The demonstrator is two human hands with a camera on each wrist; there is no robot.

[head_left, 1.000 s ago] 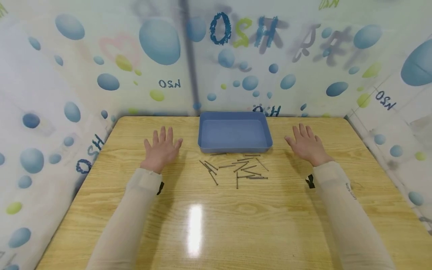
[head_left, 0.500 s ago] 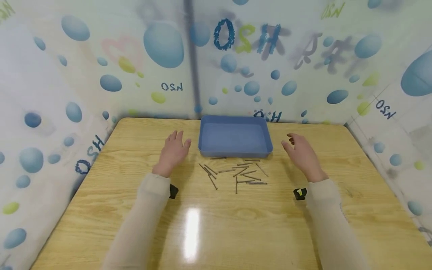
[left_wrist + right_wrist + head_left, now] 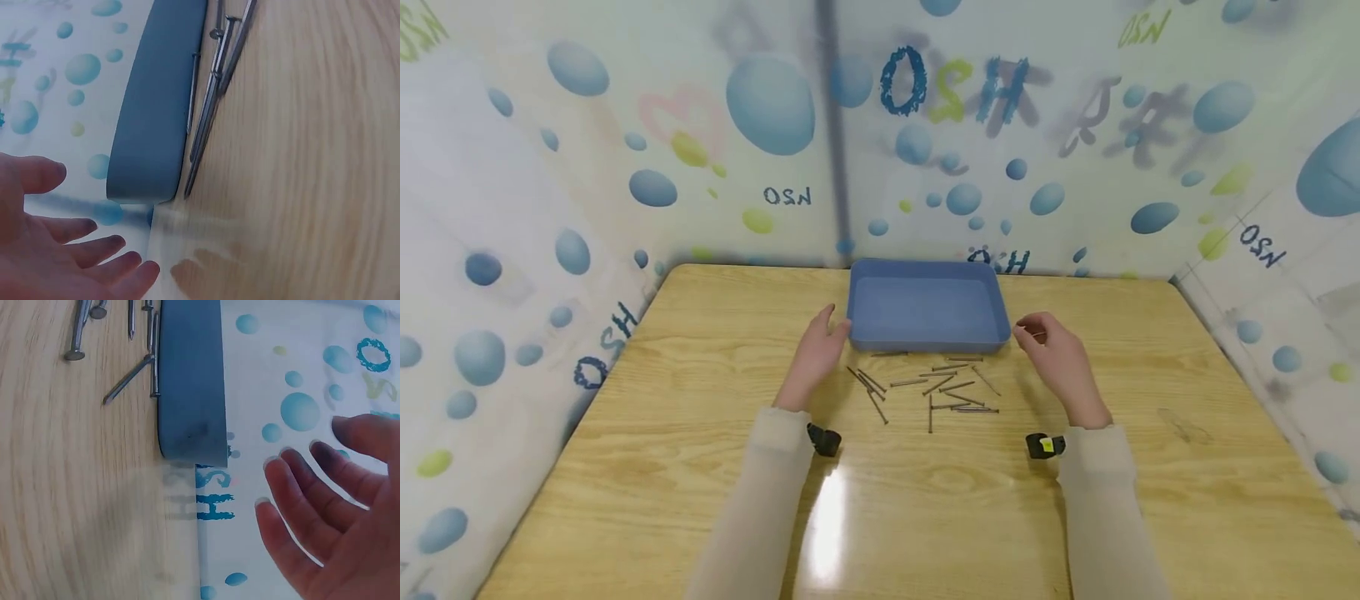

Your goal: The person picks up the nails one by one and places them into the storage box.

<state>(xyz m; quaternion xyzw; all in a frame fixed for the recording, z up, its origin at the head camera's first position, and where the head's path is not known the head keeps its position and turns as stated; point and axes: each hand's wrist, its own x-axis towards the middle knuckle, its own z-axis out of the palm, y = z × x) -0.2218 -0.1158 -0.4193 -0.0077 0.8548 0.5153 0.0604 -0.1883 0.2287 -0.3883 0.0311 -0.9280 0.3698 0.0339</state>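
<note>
A shallow blue tray point(image 3: 928, 346) stands near the table's back edge, its inside bare. Several loose nails point(image 3: 908, 382) lie scattered on the wood just in front of it. My left hand point(image 3: 815, 354) is at the tray's left end, thumb near the rim; the left wrist view shows a gap between fingers and tray wall point(image 3: 147, 125). Off the right end is my right hand point(image 3: 1054, 354), its fingers bent loosely. Nothing is in its grasp in the right wrist view, where the fingers point(image 3: 300, 494) stand apart from the tray.
The wooden table point(image 3: 925, 517) reaches back to a printed wall covering point(image 3: 685, 150) with blue and green spots. Dark wrist devices point(image 3: 825, 440) sit on both wrists. A bright light reflection lies on the front of the table.
Both hands have moved inward toward the tray's two ends. Their spread fingers have turned and bent inward. The tray and nails keep their places on the table.
</note>
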